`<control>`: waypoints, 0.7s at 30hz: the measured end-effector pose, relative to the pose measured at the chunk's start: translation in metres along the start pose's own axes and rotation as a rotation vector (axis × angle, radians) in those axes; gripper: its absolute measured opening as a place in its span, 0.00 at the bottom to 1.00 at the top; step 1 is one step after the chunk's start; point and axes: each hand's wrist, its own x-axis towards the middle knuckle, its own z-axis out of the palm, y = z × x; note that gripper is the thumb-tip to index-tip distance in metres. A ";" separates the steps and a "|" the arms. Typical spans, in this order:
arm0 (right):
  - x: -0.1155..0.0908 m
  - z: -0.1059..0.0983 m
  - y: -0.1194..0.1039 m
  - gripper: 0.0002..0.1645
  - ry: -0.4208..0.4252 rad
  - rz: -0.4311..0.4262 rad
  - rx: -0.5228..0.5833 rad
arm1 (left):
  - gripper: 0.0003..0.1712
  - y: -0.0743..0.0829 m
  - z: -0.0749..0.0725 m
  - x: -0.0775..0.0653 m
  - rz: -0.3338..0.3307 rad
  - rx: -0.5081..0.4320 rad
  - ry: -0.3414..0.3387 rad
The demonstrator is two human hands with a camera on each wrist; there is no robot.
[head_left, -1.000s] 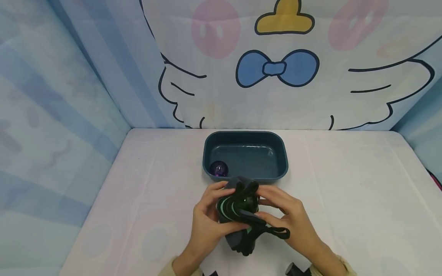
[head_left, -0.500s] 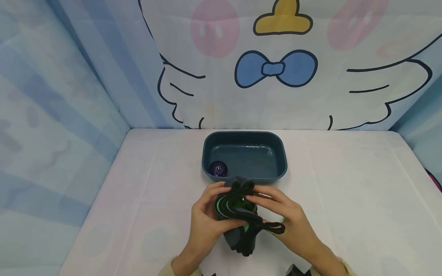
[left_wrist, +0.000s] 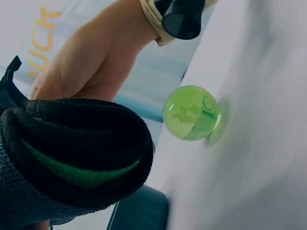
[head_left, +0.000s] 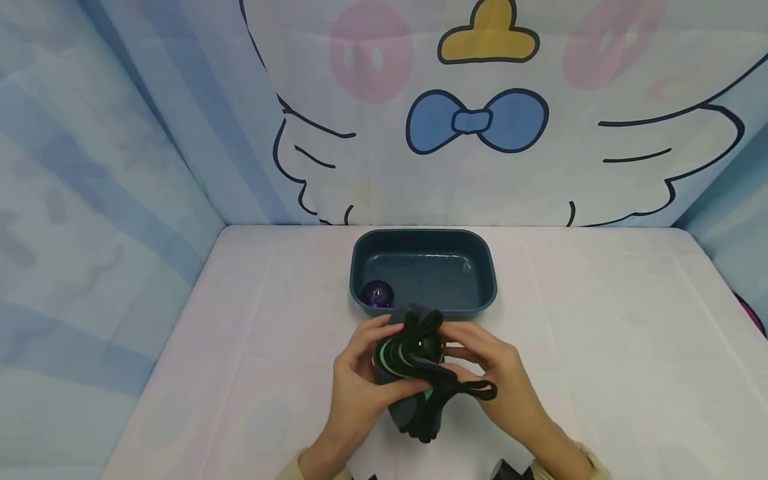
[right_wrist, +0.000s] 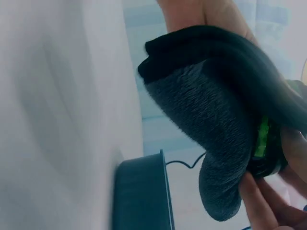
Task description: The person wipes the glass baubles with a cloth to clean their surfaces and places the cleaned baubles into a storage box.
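Observation:
Both hands hold a dark grey, terry-like cloth bundle with black trim, green stripes and a black strap loop sticking out to the right. I cannot tell what kind of article it is. A glossy dark green piece shows in its folds. My left hand grips the left side, thumb across the front and fingers at the far end. From the right, my right hand pinches near the glossy piece with curled fingers. A clear green ball rests on the table below, hidden in the head view.
A dark teal bin stands just beyond the bundle, with a purple ball in its near left corner. A white cloth covers the table. Printed curtains rise behind and at both sides.
My right fingers reached left over the glossy green piece half a second ago; now they are back at its right edge. The left hand keeps its grip. The bin and purple ball stay put.

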 end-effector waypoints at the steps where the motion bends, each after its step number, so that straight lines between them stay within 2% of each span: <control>1: 0.000 0.001 0.000 0.32 0.007 0.032 0.033 | 0.40 0.000 0.000 0.000 0.004 0.001 -0.004; 5: 0.000 0.000 -0.001 0.28 0.023 0.135 0.086 | 0.41 -0.002 -0.001 0.001 0.012 0.008 -0.006; 7: 0.000 -0.001 -0.001 0.28 0.021 0.140 0.082 | 0.41 -0.002 -0.002 0.001 0.010 0.010 0.005; 15: -0.001 -0.002 0.001 0.43 -0.052 -0.060 -0.159 | 0.40 -0.001 -0.005 0.000 -0.038 -0.016 0.040; 16: -0.001 -0.002 0.001 0.42 -0.058 -0.076 -0.160 | 0.40 -0.001 -0.005 -0.001 -0.040 -0.019 0.037; 19: -0.001 -0.002 0.003 0.31 -0.038 -0.096 -0.158 | 0.41 0.000 -0.005 -0.001 -0.039 -0.022 0.021; 21: 0.000 -0.001 0.003 0.27 -0.020 -0.097 -0.122 | 0.41 0.001 -0.005 -0.001 -0.043 -0.024 0.006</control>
